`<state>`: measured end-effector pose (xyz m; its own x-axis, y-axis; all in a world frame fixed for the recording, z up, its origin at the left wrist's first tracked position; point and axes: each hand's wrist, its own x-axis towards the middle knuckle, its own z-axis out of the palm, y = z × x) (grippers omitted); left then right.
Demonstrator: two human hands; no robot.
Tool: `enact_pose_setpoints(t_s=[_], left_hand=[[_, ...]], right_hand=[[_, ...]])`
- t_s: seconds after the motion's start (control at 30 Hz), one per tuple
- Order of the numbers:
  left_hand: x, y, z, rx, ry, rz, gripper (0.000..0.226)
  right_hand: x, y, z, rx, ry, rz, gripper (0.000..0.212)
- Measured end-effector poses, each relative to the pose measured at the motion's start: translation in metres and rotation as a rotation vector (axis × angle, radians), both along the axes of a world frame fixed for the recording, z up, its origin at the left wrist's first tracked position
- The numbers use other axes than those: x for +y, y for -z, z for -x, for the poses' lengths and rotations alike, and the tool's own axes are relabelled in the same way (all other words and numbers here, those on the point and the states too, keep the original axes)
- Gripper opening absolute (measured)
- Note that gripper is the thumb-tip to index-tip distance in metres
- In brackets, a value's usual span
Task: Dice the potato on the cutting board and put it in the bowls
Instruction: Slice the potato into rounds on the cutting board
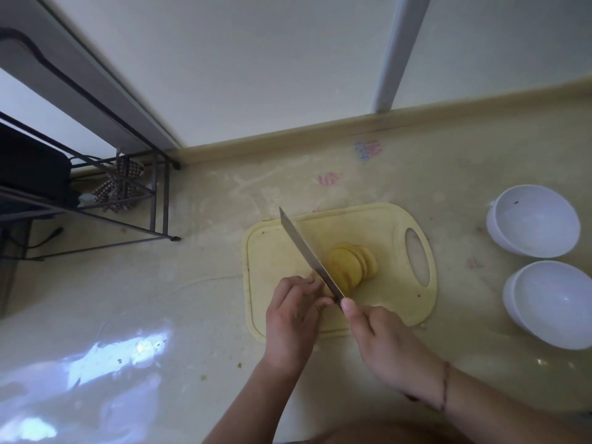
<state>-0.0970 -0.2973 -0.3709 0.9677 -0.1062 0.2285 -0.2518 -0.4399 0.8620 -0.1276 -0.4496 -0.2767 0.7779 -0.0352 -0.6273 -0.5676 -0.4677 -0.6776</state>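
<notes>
Potato, mid cutting board: slices leaning right, uncut end under curled left hand, likely to steady it; right hand wrapped round knife handle, blade at cut face; two bowls right on tabletop, empty, within reach for dice

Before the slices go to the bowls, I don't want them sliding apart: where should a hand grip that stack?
Probably pinch the potato slices across the two end faces, coming from above. They lean overlapped like fallen dominoes on the cutting board, so squeezing along the row holds them together, clear of the knife.
</notes>
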Motion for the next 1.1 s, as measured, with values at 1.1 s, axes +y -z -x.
enact_pose_setpoints(t_s=[1.1], left_hand=[[-0.055,-0.013,-0.048,-0.144,0.377,-0.899,0.059]], right_hand=[[-0.087,-0.041,0.058,0.174,0.474,-0.305,0.061]])
